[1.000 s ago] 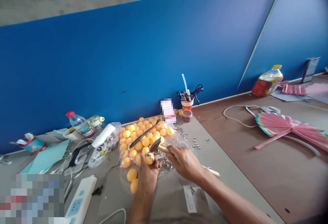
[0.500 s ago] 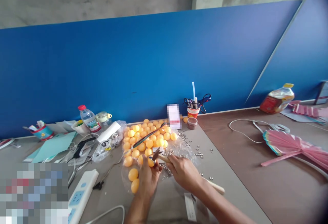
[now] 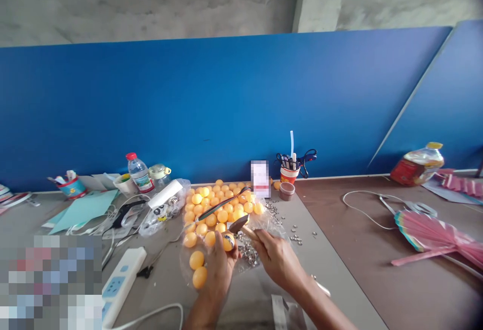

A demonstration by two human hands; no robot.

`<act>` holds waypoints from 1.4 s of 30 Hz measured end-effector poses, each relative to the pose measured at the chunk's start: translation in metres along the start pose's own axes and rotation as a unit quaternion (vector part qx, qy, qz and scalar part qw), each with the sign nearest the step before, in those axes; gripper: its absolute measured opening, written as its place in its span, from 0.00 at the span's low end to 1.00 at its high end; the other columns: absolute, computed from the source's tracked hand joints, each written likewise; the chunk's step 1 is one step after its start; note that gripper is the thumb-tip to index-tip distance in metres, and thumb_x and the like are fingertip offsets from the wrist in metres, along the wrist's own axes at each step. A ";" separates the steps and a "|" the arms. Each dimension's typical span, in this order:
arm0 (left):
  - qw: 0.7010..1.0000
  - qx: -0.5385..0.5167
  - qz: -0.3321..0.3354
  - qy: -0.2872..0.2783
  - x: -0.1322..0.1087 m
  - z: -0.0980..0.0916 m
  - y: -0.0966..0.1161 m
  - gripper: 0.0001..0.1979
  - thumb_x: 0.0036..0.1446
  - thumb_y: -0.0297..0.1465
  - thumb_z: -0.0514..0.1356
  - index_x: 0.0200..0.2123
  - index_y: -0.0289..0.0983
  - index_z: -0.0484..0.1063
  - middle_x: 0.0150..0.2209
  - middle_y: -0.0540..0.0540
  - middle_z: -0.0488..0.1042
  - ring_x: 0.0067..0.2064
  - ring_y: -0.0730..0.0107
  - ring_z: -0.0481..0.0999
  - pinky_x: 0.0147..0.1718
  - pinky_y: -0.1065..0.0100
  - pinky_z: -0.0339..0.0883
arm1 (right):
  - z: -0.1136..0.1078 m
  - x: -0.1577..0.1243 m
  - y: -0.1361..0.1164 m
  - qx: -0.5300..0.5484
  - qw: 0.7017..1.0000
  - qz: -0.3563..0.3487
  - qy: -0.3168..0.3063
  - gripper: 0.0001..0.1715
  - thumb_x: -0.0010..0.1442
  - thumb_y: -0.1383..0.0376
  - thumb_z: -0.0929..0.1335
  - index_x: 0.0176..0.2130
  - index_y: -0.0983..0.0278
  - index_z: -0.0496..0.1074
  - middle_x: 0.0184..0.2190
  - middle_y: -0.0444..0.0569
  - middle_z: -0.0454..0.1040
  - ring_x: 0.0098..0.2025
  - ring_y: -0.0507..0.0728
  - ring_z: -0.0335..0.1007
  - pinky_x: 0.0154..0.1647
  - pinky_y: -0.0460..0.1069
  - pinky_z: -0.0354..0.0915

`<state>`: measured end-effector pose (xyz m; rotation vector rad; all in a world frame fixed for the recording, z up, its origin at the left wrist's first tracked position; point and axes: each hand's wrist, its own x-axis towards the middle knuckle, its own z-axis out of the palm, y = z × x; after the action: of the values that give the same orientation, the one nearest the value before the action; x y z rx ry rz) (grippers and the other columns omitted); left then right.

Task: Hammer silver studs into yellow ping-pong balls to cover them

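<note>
My left hand (image 3: pixel 219 265) grips an orange ball (image 3: pixel 227 242) with a shiny silver patch on its side, thumb and fingers closed around it. In my right hand (image 3: pixel 277 258) is a hammer (image 3: pixel 238 224) with a pale wooden handle and a dark head; the head is just above and to the right of that ball. Beyond both hands, many orange balls (image 3: pixel 211 218) lie on clear plastic. Across them rests a slim dark stick (image 3: pixel 222 204). Small silver metal pieces (image 3: pixel 251 254) are heaped beside my right hand and scattered to the right.
A white power strip (image 3: pixel 123 284) and cables lie left of my hands. Toward the back stand a red-capped water bottle (image 3: pixel 141 173), a small round tub (image 3: pixel 287 191) and a cup of tools (image 3: pixel 289 173). Farther right are a pink fan (image 3: pixel 430 232) and a juice bottle (image 3: pixel 417 165).
My view has tilted slightly up. The hammer's head has turned and shifted a little right and up from the ball, which shows more of its silver patch now. Both hands keep their hold.
</note>
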<state>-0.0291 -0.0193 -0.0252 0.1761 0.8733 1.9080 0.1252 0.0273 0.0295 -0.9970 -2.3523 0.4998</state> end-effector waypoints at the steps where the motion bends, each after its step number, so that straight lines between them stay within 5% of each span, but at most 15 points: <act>1: 1.000 0.017 -0.004 0.007 0.000 0.000 0.000 0.19 0.51 0.47 0.69 0.30 0.39 0.69 0.19 0.52 0.68 0.19 0.70 0.68 0.22 0.65 0.66 | 0.000 0.000 0.000 -0.002 1.000 -0.005 -0.005 0.10 0.66 0.66 0.60 0.32 0.61 0.65 0.25 0.45 0.75 0.24 0.53 0.69 0.25 0.46 0.52; 9: 0.997 0.074 0.005 -0.030 -0.005 0.003 0.004 0.17 0.55 0.46 0.66 0.28 0.38 0.71 0.19 0.49 0.69 0.20 0.69 0.68 0.23 0.65 0.67 | -0.002 -0.001 0.001 0.021 1.000 -0.001 0.015 0.12 0.67 0.64 0.59 0.33 0.61 0.66 0.25 0.45 0.74 0.24 0.53 0.68 0.25 0.46 0.53; 14: 0.994 0.105 0.002 0.007 -0.003 0.003 -0.001 0.19 0.55 0.49 0.64 0.27 0.39 0.71 0.18 0.49 0.69 0.20 0.67 0.68 0.23 0.64 0.66 | -0.003 -0.001 0.003 -0.001 0.999 0.001 -0.037 0.11 0.65 0.65 0.61 0.30 0.60 0.65 0.25 0.45 0.74 0.23 0.53 0.68 0.25 0.46 0.51; 19: 0.992 0.115 0.023 -0.042 -0.004 -0.001 -0.001 0.17 0.54 0.48 0.66 0.29 0.39 0.73 0.18 0.49 0.68 0.20 0.66 0.68 0.25 0.63 0.67 | -0.006 -0.001 0.003 0.029 1.000 0.001 0.004 0.12 0.68 0.63 0.59 0.33 0.60 0.65 0.25 0.45 0.74 0.24 0.53 0.68 0.26 0.46 0.54; 26: 0.997 0.059 -0.016 0.039 -0.005 0.007 0.004 0.15 0.54 0.43 0.68 0.32 0.38 0.71 0.19 0.52 0.69 0.17 0.70 0.67 0.20 0.66 0.64 | -0.001 0.001 0.003 -0.027 0.997 0.017 -0.069 0.09 0.65 0.66 0.61 0.31 0.61 0.66 0.28 0.46 0.75 0.26 0.54 0.69 0.27 0.46 0.53; 36: 0.998 -0.034 -0.049 -0.027 -0.012 0.020 0.018 0.19 0.42 0.30 0.74 0.37 0.38 0.72 0.30 0.49 0.73 0.25 0.74 0.70 0.22 0.73 0.62 | -0.004 0.001 0.005 0.082 0.996 0.035 -0.004 0.12 0.65 0.61 0.60 0.32 0.62 0.67 0.24 0.44 0.69 0.24 0.52 0.63 0.27 0.45 0.54; 42: 0.999 -0.031 -0.021 -0.001 -0.012 0.018 0.019 0.17 0.43 0.32 0.76 0.32 0.36 0.72 0.27 0.49 0.71 0.25 0.74 0.69 0.22 0.72 0.62 | -0.004 0.000 0.005 0.083 0.996 0.038 -0.003 0.14 0.66 0.60 0.60 0.31 0.62 0.66 0.25 0.45 0.70 0.25 0.52 0.63 0.27 0.45 0.53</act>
<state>-0.0283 -0.0252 0.0024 0.1208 0.8107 1.8926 0.1303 0.0314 0.0301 -1.0113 -2.2429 0.7167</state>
